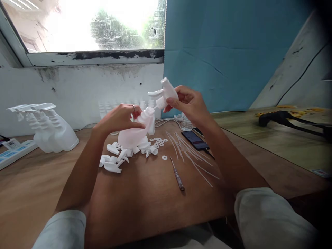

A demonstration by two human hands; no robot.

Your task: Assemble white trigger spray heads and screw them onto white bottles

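My left hand [121, 119] is wrapped round the neck of a translucent white bottle [133, 136], which is tilted with its open mouth up to the right. My right hand [185, 102] grips a white spray head [168, 91] just above and right of that mouth. A thin tube seems to run from the spray head's collar to the bottle's mouth. Several loose white spray heads [112, 167] lie on the brown table below the bottle. White ring washers [164, 157] and thin white tubes [192, 149] are to the right of them.
A screwdriver [177, 176] lies on the table [124, 204] in front. Beyond my right forearm's inner side is a phone [194, 140] with a cable. Assembled spray bottles [55, 131] stand at the left beside a power strip [18, 152]. More bottles stand by the wall.
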